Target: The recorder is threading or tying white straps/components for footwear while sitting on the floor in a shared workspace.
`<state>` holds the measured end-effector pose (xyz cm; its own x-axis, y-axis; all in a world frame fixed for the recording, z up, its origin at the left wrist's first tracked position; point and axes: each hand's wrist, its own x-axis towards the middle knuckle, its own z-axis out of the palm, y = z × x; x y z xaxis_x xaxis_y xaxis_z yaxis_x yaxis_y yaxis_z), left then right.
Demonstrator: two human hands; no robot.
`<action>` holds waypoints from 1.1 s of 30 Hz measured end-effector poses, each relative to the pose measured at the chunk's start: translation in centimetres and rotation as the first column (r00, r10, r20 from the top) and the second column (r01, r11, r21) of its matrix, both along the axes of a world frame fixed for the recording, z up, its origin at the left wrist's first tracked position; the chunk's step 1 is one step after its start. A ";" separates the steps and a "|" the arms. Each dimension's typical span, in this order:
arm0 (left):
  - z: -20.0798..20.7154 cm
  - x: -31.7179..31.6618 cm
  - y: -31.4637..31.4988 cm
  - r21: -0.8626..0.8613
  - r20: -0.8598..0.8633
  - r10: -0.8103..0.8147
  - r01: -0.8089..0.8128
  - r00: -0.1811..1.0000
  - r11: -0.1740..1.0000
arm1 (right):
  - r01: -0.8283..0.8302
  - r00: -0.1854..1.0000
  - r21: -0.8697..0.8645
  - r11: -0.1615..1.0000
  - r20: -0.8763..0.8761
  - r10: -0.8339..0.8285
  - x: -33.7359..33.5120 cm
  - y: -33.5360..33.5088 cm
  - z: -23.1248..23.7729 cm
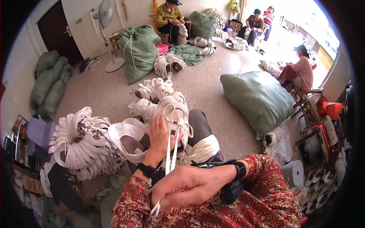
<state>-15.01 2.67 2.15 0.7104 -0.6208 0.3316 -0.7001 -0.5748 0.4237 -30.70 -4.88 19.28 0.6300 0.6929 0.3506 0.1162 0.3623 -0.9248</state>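
Note:
A white shoe upper (173, 103) with a mesh tongue rests over my lap, threaded with a white shoelace (168, 154). My left hand (157, 138) grips the upper, fingers along its left side and thumb near the lace opening. My right hand (192, 186) is closed on the lace, which runs taut from the upper toward my body; its ends poke out below my fingers. A bundle of white laces (205, 149) lies on my right leg. Left of my left hand sits another white upper (129, 138), its opening facing up.
Stacked uppers (81, 144) curl at the left, and more uppers (154, 89) stand just ahead. Green sacks (138, 51) rest farther off; a large sack (256, 98) lies at right. A standing fan (104, 15) is by the wall. Several people sit working, one person (300, 70) at right.

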 end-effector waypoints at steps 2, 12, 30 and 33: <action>0.4 -1.1 1.2 -0.020 0.021 -0.014 0.015 1.000 1.000 | 0.176 0.983 -0.036 0.984 -0.052 -0.178 -0.2 -2.4 0.3; 2.8 -6.0 3.7 -0.543 -0.331 -0.534 0.306 0.778 0.782 | 0.735 0.673 0.025 0.677 -0.149 -0.725 3.7 -11.1 -2.2; 1.2 -3.3 2.3 -0.146 0.162 -0.434 0.457 0.886 0.878 | 0.961 0.239 -0.171 0.218 0.910 -0.340 17.7 -7.3 -9.8; 1.2 -3.0 2.6 -0.110 0.082 -0.451 0.458 0.889 0.882 | 0.938 0.322 -0.205 0.281 0.816 -0.481 18.0 -7.4 -8.5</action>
